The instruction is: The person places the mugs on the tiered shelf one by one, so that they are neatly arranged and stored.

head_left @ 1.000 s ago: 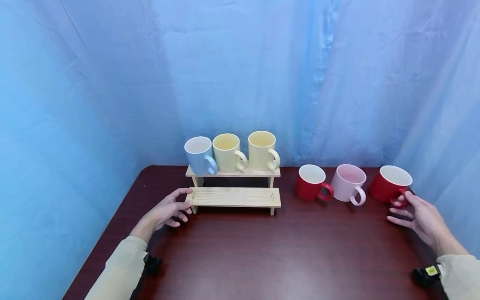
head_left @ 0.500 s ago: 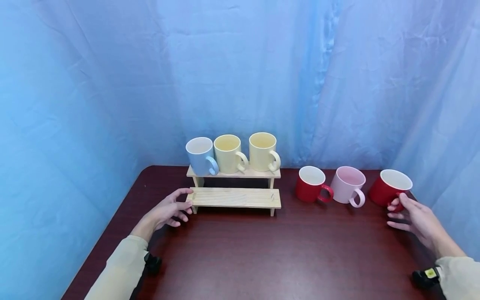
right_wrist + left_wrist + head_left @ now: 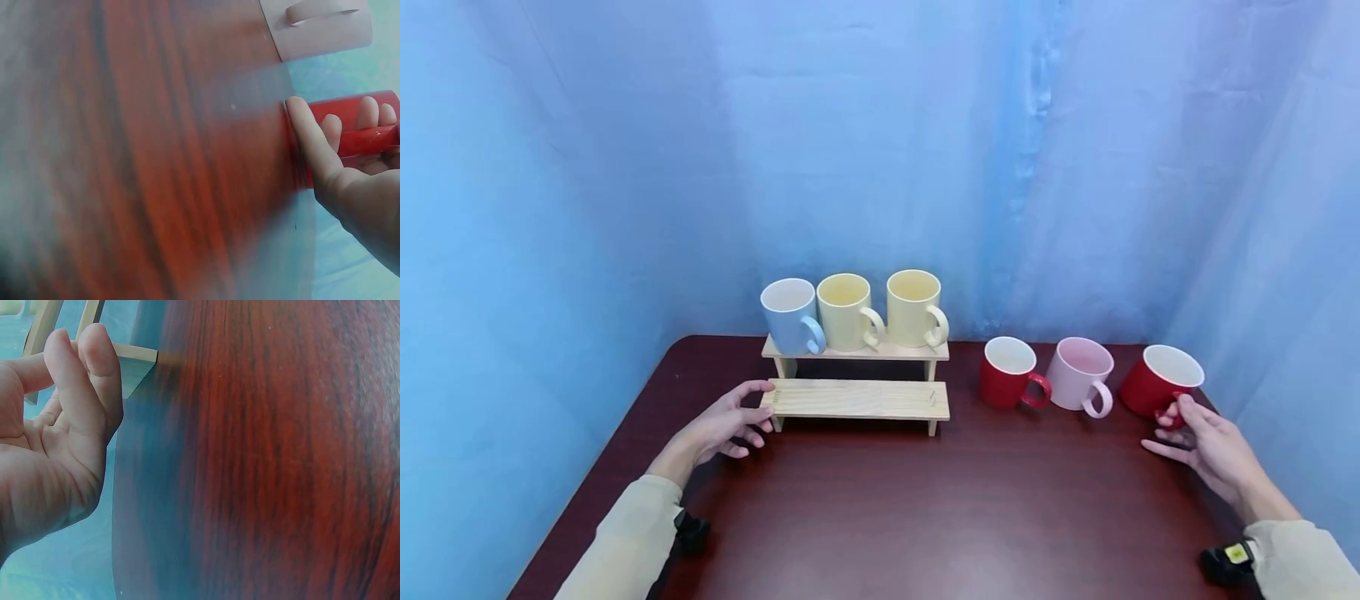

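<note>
At the left, my left hand holds the left end of the lower tier of a light wooden two-tier stand, fingertips at its edge. Far right, a red mug with a white inside stands on the table; my right hand pinches its handle between thumb and fingers. The right wrist view has fingers at this red mug's handle, while one finger points straight out below it. In the left wrist view the left hand covers part of the stand.
On the upper tier stand a light blue mug and two pale yellow mugs. Between the stand and the held mug are another red mug and a pink mug. Blue curtains hang behind the dark table.
My right fingers have moved left and closed further around the red mug's handle. The mugs keep their spacing and my left hand stays at the stand. The whole view has shifted slightly.
</note>
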Demonstrator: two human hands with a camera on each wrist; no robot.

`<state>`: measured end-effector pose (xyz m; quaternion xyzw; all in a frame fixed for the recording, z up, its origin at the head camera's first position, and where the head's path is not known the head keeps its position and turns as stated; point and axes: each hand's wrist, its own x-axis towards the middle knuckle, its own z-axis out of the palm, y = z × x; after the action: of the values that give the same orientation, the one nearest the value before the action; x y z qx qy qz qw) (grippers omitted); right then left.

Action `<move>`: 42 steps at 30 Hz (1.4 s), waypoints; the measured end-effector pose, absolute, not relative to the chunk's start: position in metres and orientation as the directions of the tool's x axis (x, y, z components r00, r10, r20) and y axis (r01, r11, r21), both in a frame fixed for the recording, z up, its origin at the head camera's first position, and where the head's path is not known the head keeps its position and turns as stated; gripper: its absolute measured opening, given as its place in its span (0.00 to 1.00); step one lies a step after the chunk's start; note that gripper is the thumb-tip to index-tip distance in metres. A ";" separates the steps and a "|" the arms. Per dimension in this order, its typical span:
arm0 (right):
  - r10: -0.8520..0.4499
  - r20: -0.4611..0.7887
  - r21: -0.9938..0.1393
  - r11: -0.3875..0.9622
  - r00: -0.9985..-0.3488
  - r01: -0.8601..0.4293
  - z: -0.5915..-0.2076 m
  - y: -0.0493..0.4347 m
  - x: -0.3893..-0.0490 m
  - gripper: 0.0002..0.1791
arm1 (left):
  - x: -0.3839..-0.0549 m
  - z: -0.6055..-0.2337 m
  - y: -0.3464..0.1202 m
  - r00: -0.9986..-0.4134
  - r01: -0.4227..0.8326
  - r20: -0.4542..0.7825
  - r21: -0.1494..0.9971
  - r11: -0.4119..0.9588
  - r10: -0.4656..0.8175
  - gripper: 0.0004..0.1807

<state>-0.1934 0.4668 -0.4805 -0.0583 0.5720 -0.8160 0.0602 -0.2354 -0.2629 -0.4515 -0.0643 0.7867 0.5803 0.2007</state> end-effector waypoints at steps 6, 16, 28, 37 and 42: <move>-0.145 0.008 -0.959 -0.283 -0.989 0.033 -0.474 0.462 -0.196 0.16 | -0.234 -0.451 -0.271 -0.911 -0.326 -0.386 0.891 0.315 0.149 0.30; -0.152 -0.085 -0.984 -0.143 -0.985 0.107 -0.459 0.449 -0.184 0.16 | -0.227 -0.448 -0.276 -0.911 -0.324 -0.388 0.883 0.338 0.140 0.30; -0.254 0.017 -0.974 -0.221 -0.967 0.041 -0.427 0.436 -0.179 0.19 | -0.230 -0.450 -0.272 -0.911 -0.322 -0.385 0.888 0.328 0.146 0.30; -0.275 0.037 -0.982 -0.190 -0.961 0.016 -0.392 0.429 -0.170 0.18 | -0.233 -0.450 -0.269 -0.907 -0.328 -0.392 0.887 0.326 0.153 0.31; -0.303 0.069 -0.982 -0.189 -0.951 -0.011 -0.375 0.421 -0.167 0.18 | -0.236 -0.450 -0.268 -0.907 -0.332 -0.394 0.887 0.322 0.150 0.30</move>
<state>-0.1670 0.4206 -0.3748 -0.1245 0.6294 -0.7610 0.0960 -0.2361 -0.2684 -0.4498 -0.0579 0.7859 0.5795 0.2076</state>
